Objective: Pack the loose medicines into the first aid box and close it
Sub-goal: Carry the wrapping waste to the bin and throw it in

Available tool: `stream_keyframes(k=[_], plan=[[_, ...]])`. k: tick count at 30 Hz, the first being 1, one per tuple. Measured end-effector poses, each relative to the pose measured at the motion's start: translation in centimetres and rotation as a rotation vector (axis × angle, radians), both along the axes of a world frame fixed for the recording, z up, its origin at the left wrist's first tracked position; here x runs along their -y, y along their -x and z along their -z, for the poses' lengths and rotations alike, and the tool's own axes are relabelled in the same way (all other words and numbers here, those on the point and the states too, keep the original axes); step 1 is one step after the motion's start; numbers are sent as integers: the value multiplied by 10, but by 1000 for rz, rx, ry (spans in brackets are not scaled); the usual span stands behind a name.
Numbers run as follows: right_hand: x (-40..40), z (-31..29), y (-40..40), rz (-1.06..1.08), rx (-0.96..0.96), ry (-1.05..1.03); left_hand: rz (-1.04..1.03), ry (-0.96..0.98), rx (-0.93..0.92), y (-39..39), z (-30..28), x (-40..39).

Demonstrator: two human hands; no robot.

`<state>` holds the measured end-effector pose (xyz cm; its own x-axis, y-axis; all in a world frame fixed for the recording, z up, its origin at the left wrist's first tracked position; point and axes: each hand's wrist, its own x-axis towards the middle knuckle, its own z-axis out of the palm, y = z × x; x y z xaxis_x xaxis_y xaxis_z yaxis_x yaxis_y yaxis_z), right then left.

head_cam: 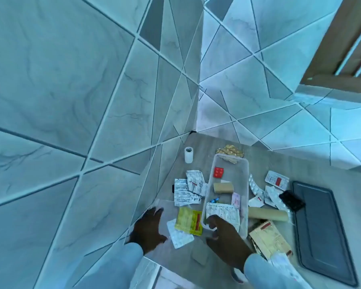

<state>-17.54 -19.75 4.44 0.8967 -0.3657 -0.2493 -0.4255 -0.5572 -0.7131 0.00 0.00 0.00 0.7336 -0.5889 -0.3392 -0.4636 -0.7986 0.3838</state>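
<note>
A: We see the grey lid (321,232) lying right of the clear box (246,184) on the counter (313,163).
B: Our right hand (223,232) pinches a printed strip (223,211) inside its near end; our left hand (149,226) rests spread, holding nothing, beside 1 yellow sachet (189,221).

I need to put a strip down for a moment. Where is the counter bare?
Bare counter between the tape roll and the clear box, and nearer, between both hands. Crowded along both long sides of the box.
</note>
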Motion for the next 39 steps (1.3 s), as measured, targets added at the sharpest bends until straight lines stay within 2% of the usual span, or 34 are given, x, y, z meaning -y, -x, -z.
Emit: stream_keyframes(k=[2, 4, 6, 10, 14, 18, 22, 26, 29, 31, 32, 35, 37, 39], plan=[[-7, 9, -5, -91, -118, -20, 86, -106, 31, -5, 7, 0], [-12, 13, -8, -273, -312, 55, 111, -162, 72, -7, 17, -2], [-14, 18, -13, -392, -439, 165, 112, -127, 93, -7, 27, -5], [-24, 23, -26, -411, -528, 330, 129, -69, 236, -10, 39, -10], [-30, 35, -27, -371, -506, 440, 152, -58, 365, -8, 32, -6], [-31, 37, -23, -311, -469, 412, 136, -45, 387, -5, 4, -2], [-31, 31, -22, -275, -441, 373, -114, 250, 310, -5, -49, 9], [-37, 27, -17, -262, -367, 356, -304, 442, 111, -12, -85, 25], [-37, 13, -15, -115, -245, 240, -361, 572, -35, -7, -104, 41], [-29, -11, -8, 47, -95, 80, -440, 711, -289, 5, -117, 58], [-23, -25, -3, 146, -16, -56, -478, 793, -440, 14, -122, 65], [12, -72, 41, 387, 222, -663, -492, 953, -823, 53, -142, 96], [35, -87, 77, 471, 335, -960, -416, 968, -916, 82, -150, 114], [56, -101, 124, 558, 463, -1108, -300, 948, -952, 120, -160, 137]])
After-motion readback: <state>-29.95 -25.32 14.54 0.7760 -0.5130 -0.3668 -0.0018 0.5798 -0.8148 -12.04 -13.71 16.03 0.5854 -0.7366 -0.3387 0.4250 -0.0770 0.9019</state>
